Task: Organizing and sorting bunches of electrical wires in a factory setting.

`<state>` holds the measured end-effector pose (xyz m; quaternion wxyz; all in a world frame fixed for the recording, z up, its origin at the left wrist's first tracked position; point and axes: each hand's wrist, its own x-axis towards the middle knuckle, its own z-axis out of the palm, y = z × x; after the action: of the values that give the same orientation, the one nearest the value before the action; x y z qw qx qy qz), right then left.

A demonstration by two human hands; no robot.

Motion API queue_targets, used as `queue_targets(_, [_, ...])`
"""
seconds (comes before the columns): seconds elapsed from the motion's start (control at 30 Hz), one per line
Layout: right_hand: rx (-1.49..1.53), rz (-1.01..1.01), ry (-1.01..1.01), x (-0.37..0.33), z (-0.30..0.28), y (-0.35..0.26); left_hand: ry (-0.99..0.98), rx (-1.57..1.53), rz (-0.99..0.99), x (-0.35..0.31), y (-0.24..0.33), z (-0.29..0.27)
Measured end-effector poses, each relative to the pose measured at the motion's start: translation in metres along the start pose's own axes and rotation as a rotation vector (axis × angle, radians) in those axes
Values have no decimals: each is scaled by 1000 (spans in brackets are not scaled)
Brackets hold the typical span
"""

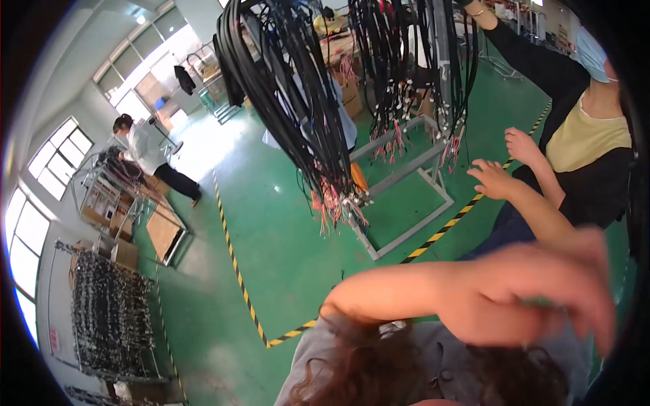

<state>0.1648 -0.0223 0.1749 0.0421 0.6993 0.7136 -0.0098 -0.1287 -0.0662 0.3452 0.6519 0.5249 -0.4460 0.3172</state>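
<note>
My left forearm crosses the foreground, and my left hand (528, 291) hangs at the lower right, blurred by motion. Its fingers bend loosely downward with a gap between them, and I see nothing held. Farther off, my right hand (493, 180) is raised with its fingers apart, holding nothing. Close behind it is a hand (525, 147) of a co-worker (589, 135) in black and yellow. That person's other arm (514, 51) reaches up toward the hanging black cable bundles (277, 101). Both of my hands are apart from the cables.
A grey metal frame (406, 172) carries the cables, with loose coloured wire ends low down. Yellow-black tape (233, 264) marks the green floor. At left, a person in white (145, 152) stands by a rack, and another rack (112, 311) holds dark strands.
</note>
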Motion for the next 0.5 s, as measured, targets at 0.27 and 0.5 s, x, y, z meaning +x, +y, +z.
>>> queue_targets(0.27, [95, -215, 51, -8, -18, -26, 19, 20, 4, 2, -17, 18])
queue_targets(0.5, [431, -320, 98, 28, 19, -73, 83, -46, -68, -26, -20, 27])
